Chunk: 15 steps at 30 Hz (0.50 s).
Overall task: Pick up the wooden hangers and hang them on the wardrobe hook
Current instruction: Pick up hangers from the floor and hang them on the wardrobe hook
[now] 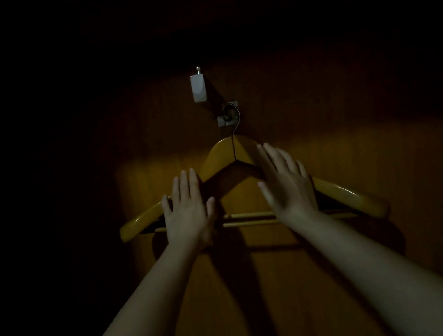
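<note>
Near-black all round, left side and top lost in dark. Brown wood panel [361,161] straight ahead, vertical grain. Warm light in broad band across panel middle, hard edge above, upper part dim. Small white box [198,89] fixed high on panel, metal stud on top.

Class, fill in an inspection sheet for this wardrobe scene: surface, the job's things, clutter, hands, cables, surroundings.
Surface: wooden wardrobe panel, lit only across a middle band.
Job's things: wooden hanger hangs by its wire loop on the wardrobe hook; a doubled lower bar hints at a second hanger behind it, but I cannot tell.
Clutter: nothing seen.
Hands: left hand and right hand are open with straight fingers, in front of the hanger's two arms; whether they touch it cannot be told.
Cables: nothing seen.
Surroundings: dark; nothing more can be made out.
</note>
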Available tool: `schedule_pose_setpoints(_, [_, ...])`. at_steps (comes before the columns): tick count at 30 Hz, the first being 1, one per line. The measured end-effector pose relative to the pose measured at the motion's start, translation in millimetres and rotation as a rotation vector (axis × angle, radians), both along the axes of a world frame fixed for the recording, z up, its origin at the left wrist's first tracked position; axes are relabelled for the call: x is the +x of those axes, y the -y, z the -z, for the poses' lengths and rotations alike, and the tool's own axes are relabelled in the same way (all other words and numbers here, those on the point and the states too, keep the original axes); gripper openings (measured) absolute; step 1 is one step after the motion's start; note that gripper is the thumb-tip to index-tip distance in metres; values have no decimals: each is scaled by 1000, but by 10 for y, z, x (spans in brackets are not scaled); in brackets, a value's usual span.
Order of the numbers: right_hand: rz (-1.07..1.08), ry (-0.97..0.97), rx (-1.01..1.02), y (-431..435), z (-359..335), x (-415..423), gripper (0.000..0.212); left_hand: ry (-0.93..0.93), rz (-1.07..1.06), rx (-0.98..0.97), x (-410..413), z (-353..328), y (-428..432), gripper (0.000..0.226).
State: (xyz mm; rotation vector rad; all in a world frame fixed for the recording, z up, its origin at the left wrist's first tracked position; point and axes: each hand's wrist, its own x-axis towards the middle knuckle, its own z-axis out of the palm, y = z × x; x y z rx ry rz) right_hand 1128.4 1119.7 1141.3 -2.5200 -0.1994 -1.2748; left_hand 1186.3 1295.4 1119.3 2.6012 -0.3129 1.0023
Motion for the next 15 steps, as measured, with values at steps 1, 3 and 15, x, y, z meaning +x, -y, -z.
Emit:
schedule_pose_setpoints(1, [-38,10,49,-4,62,-55,65,17,25,2,-62,39,-11,64])
schedule_pose_setpoints(3, [-29,35,-3,-6,211,-106,61,21,90,25,-198,149,-40,61])
schedule_pose_setpoints(15, [-32,-271,-116,-185,1521,-884,44,-196,500,347,-1027,1239,-401,66])
